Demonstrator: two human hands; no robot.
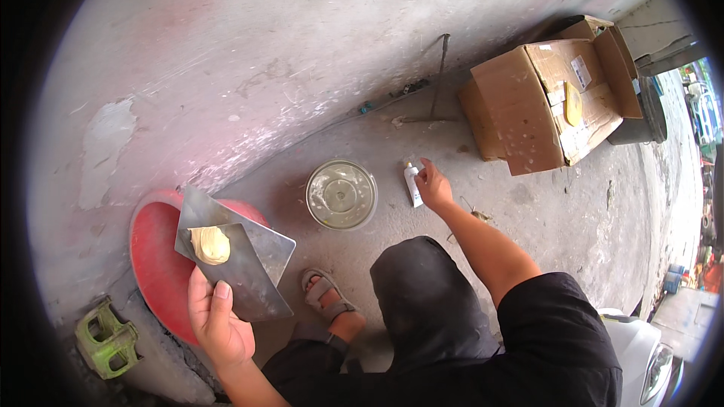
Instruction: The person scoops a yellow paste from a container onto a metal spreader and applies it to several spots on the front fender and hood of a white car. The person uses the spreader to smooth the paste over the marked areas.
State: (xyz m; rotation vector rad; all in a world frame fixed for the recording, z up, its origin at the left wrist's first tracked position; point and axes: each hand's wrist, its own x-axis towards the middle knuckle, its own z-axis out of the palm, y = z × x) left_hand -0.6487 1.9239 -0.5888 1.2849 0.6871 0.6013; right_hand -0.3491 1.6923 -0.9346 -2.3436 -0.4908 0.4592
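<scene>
My left hand (222, 319) pinches two thin metal spreader plates, thumb on top. The front plate (257, 285) carries a smooth lump of cream-coloured putty (210, 245). Behind it, the other plate (270, 246) sticks out at an angle. On the concrete floor lies a white squeeze tube (412, 185) with a yellowish tip, bearing writing. My right hand (435, 185) is over the tube's right side, index finger stretched past it and another fingertip overlapping its edge. Left of the tube stands a round can (341, 195) with a pale, smeared top.
A red tub or cone-like object (155, 260) leans by the wall (226, 68) behind the plates. A green plastic piece (107, 338) sits at lower left. Cardboard boxes (529, 107) stand right, a yellow spreader (573, 103) on one. A metal rod (440, 76) leans against the wall.
</scene>
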